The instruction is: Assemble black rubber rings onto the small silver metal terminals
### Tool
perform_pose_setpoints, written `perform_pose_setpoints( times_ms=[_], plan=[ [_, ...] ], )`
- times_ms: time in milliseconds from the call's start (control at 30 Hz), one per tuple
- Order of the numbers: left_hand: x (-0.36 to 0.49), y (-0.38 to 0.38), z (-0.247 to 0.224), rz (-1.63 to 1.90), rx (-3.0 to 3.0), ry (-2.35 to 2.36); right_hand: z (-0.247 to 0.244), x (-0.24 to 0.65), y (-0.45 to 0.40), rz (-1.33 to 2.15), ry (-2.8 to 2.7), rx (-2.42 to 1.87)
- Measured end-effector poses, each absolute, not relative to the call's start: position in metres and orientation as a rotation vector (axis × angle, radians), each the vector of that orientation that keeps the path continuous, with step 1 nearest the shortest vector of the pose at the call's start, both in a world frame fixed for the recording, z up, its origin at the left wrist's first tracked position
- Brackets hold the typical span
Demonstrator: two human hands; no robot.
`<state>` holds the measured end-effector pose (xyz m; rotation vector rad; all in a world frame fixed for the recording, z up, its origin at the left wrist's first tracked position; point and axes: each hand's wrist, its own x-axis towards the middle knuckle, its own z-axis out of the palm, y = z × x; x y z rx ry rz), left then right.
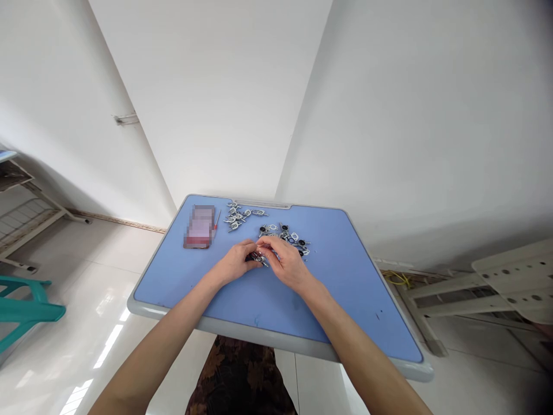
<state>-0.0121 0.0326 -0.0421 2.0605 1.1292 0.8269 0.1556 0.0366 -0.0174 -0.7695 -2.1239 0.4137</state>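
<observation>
A small metal part (260, 259) is held low over the blue table, near its middle. My left hand (238, 260) is closed round its left side, thumb and fingers pressed on it. Thumb and fingertips of my right hand (283, 260) meet in a pinch just above the part; whatever lies between them is too small to name. Beyond my right hand lies a loose heap of black round pieces (284, 227) and flat metal plates (294, 236), partly hidden by the hand. Several metal assemblies (234, 218) are grouped near the table's far edge.
On the table's left lies a phone-like flat object (199, 226), blurred out, with a thin red-tipped tool (216, 222) beside it. The blue table (345, 288) stands against a white wall. A green stool (32, 305) is at far left, a pale metal frame (514, 279) at right.
</observation>
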Motion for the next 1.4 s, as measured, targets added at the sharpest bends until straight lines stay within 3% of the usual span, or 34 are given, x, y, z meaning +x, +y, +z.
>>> perform_pose_setpoints(
  times_ms=[567,800,1400],
  plan=[
    [-0.009,0.034,-0.051,0.941,2.088,1.080,-0.019,0.138,0.033,0.279,-2.080,-0.916],
    [-0.010,0.033,-0.049,0.910,2.084,1.154,-0.016,0.157,0.040,0.612,-1.848,-0.887],
    [-0.010,0.031,-0.049,0.883,2.147,1.138,-0.015,0.173,0.043,0.470,-2.051,-0.867]
  ],
)
